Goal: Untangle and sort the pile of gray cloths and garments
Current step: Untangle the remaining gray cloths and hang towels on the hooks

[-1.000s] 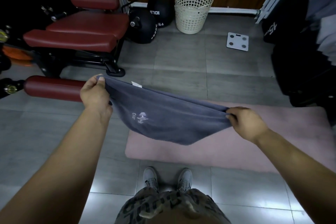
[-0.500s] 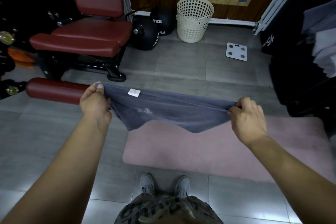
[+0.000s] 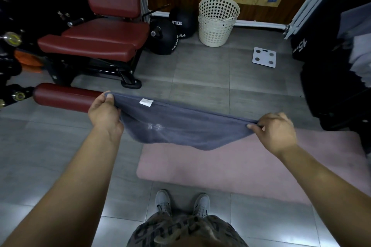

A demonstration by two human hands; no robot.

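Gray cloth (image 3: 186, 128) stretched taut, sagging, white-tagged.

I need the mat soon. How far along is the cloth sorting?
Done: one gray cloth is free of any tangle. In hand: the left hand and right hand grip its ends, stretching it above the mat. Left: it is not yet folded or set down; no pile shows, so the remainder cannot be judged.

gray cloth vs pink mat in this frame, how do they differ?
The gray cloth hangs in the air, held between the left hand and right hand; the pink mat lies flat on the floor. The cloth carries a white tag and faint print; the mat looks plain. The mat spans more of the picture than the cloth. Both are soft textiles.
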